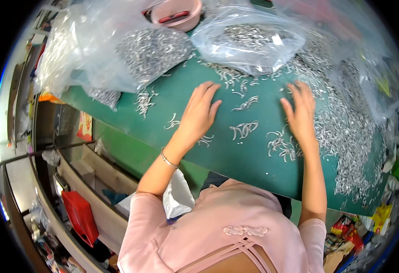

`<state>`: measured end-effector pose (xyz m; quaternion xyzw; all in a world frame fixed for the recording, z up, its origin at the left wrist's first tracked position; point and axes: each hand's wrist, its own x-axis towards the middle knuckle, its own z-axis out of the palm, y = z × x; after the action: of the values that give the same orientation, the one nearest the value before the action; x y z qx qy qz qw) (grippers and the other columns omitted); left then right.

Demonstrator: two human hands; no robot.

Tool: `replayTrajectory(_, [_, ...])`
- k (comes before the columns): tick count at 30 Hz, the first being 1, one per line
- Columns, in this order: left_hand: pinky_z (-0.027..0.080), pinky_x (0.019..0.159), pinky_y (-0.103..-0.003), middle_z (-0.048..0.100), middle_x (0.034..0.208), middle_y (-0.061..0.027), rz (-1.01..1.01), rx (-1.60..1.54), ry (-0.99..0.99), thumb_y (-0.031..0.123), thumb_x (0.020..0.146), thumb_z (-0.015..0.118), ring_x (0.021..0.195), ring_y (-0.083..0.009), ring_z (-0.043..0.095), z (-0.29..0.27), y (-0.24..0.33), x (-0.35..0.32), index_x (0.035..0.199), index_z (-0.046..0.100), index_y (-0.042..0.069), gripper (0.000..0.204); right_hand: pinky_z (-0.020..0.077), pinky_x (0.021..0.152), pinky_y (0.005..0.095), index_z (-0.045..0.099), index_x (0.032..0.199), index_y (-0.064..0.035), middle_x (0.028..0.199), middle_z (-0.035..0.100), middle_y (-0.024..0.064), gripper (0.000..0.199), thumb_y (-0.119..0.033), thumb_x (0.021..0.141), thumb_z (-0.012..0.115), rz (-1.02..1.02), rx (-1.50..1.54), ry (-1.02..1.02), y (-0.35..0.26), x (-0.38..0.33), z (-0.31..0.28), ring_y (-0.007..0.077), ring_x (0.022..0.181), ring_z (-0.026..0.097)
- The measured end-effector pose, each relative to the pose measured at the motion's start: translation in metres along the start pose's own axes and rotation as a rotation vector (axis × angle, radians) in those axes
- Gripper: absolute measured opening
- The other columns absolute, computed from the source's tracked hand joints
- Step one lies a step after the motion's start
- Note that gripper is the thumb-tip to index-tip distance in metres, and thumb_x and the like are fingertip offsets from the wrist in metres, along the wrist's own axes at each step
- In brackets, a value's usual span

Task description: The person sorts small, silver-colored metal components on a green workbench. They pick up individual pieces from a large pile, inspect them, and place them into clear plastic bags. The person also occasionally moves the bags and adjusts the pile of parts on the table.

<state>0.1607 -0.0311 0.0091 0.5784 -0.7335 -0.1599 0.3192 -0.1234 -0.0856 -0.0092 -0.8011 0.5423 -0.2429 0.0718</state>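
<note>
My left hand is over the green tabletop, its thumb apart from the fingers and nothing in it. A few small curved silvery metal pieces lie beside that wrist. Across from it, my right hand reaches forward with fingers apart, also holding nothing I can see. Next to its wrist is a loose cluster of the same curved pieces. Between the hands lie a small row of pieces and a smaller group. Beyond the fingertips, more pieces spill toward a clear plastic bag.
A large heap of curved pieces spreads along the table's right side. Another clear bag of pieces stands at the far left, beside a pink bowl holding a red-handled tool. Shelves with a red box stand left of the table.
</note>
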Motion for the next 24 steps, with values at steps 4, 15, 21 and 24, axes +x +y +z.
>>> replayTrajectory(4, [0.030, 0.112, -0.051, 0.031, 0.148, -0.0265, 0.065, 0.025, -0.252, 0.015, 0.086, 0.069, 0.136, -0.0476, 0.031, 0.053, 0.015, 0.004, 0.140, 0.039, -0.001, 0.064, 0.0245, 0.110, 0.0577, 0.052, 0.135, -0.0074, 0.145, 0.040, 0.0240, 0.050, -0.033, 0.093, 0.061, 0.371, -0.373, -0.007, 0.072, -0.048, -0.034, 0.0456, 0.134, 0.034])
replayTrajectory(15, [0.025, 0.113, -0.059, 0.026, 0.152, -0.0228, 0.232, -0.077, -0.502, 0.010, 0.084, 0.068, 0.141, -0.0462, 0.023, 0.090, 0.094, -0.046, 0.142, 0.039, 0.004, 0.066, 0.0185, 0.110, 0.0648, 0.058, 0.127, -0.0063, 0.146, 0.039, 0.0125, 0.057, -0.030, 0.078, 0.075, -0.001, 0.076, -0.286, -0.006, -0.122, -0.042, 0.0411, 0.140, 0.026])
replayTrajectory(21, [0.027, 0.113, -0.058, 0.026, 0.153, -0.0207, 0.135, 0.087, -0.413, 0.005, 0.084, 0.066, 0.141, -0.0450, 0.024, 0.089, 0.100, -0.050, 0.139, 0.044, 0.005, 0.059, 0.0331, 0.104, 0.0513, 0.066, 0.115, -0.0129, 0.132, 0.053, 0.0119, 0.041, -0.016, 0.076, 0.076, 0.077, 0.027, -0.133, 0.009, -0.137, -0.060, 0.0352, 0.124, 0.047])
replayTrajectory(24, [0.029, 0.113, -0.055, 0.032, 0.150, -0.0210, 0.198, -0.029, -0.435, -0.008, 0.083, 0.056, 0.139, -0.0442, 0.029, 0.103, 0.103, -0.058, 0.132, 0.052, 0.002, 0.051, 0.0415, 0.089, 0.0444, 0.068, 0.101, -0.0086, 0.120, 0.057, 0.0121, 0.027, -0.006, 0.075, 0.074, 0.096, 0.044, 0.022, 0.037, -0.151, -0.060, 0.0326, 0.107, 0.054])
